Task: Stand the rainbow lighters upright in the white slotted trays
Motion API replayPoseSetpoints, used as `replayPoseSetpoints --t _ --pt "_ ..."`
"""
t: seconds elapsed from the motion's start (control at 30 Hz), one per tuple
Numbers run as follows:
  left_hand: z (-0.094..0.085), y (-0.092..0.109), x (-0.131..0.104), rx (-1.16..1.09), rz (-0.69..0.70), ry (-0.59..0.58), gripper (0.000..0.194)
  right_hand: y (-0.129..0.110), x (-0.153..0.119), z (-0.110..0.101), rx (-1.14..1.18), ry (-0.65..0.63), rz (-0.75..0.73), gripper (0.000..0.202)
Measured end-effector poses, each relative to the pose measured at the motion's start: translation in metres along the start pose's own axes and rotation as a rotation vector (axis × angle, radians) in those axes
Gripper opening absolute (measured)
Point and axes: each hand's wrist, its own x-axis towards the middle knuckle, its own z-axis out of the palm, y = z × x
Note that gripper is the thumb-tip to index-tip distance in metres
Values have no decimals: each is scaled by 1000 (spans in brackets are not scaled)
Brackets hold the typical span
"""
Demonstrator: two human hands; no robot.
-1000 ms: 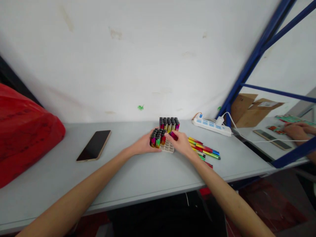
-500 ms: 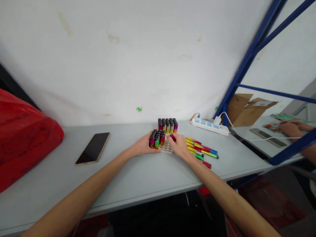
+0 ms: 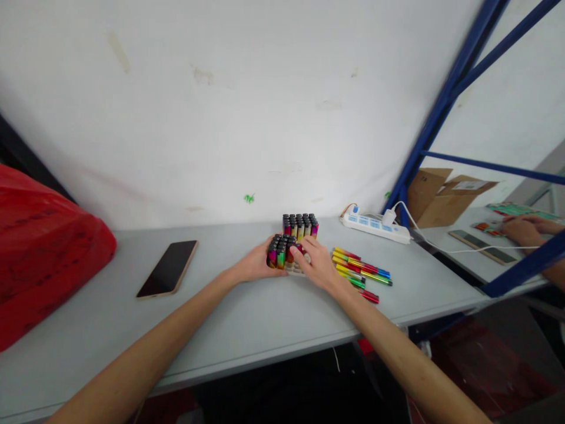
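Observation:
My left hand (image 3: 256, 263) is wrapped round the left side of a pale tray (image 3: 295, 270), which holds several upright lighters (image 3: 281, 254) with black tops at its left. Over the tray's right part, my right hand (image 3: 316, 263) has its thumb and index finger closed on a dark-topped lighter (image 3: 296, 252), partly hidden by the fingers. A full block of upright lighters (image 3: 301, 225) stands just behind. Several coloured lighters (image 3: 362, 266) in red, yellow, green and blue lie loose on the table to the right of my right hand.
A phone (image 3: 168, 269) lies on the grey table (image 3: 229, 341) at left, beside a red bag (image 3: 48, 247). A white power strip (image 3: 376, 227) sits at back right, near a blue frame (image 3: 424, 138), a cardboard box (image 3: 435, 200) and another person's hands (image 3: 527, 227).
My right hand has moved slightly left, bringing its lighter from above the tray's open cells to beside the standing lighters. My left hand keeps its hold on the tray.

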Motion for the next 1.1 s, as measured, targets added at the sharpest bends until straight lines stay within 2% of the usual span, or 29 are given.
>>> replayPoseSetpoints --t 0.07,0.17,0.33,0.5,0.6,0.73,0.83,0.93,1.03,1.1 --pt "1 -2 0 25 1 20 105 2 0 1 -104 -23 -79 40" --pt "1 -4 1 37 -4 17 106 5 0 4 -210 -61 -89 42" --pt "0 -1 0 45 -16 -1 105 6 -2 7 -233 -57 16 40" --pt "-1 1 -2 48 -46 -6 110 11 -2 10 -121 -18 139 36" --pt "0 1 -1 46 -45 -1 110 16 0 12 -86 -116 134 31" --pt "0 0 -1 21 -61 -12 109 15 5 12 -243 -265 91 33" --pt "0 1 -2 -11 -46 -14 106 9 5 9 -364 -296 54 39" --pt "0 3 -1 -10 -30 12 104 4 3 3 -374 -302 39 44" --pt "0 3 0 -10 -26 10 101 9 1 -10 -339 -221 83 46" --pt "0 3 0 -14 -18 2 99 20 0 -24 -352 -178 136 43"
